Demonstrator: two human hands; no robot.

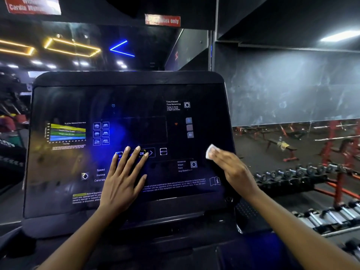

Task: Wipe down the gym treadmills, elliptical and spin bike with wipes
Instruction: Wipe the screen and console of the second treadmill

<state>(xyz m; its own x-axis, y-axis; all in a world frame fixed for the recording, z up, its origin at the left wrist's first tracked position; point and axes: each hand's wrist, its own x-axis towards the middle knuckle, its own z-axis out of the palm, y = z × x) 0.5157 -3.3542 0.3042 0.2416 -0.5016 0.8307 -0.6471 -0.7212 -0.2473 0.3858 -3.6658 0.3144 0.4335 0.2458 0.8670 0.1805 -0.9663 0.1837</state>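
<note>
Head view, left to right: dark glossy treadmill console [64,164] with a striped colour chart [67,133] printed at its left; left hand [121,178] lying flat on the lower middle of the console, fingers straight and spread, holding nothing, fingertips at the lit OK button [142,153]. White wipe [210,152] on the console's right side, near the edge, pinned under the straight fingers of the right hand [231,168], which presses it to the surface without curling round it. Rack of dumbbells [292,174] beyond the console's right edge, red weight benches [280,146] farther back.
</note>
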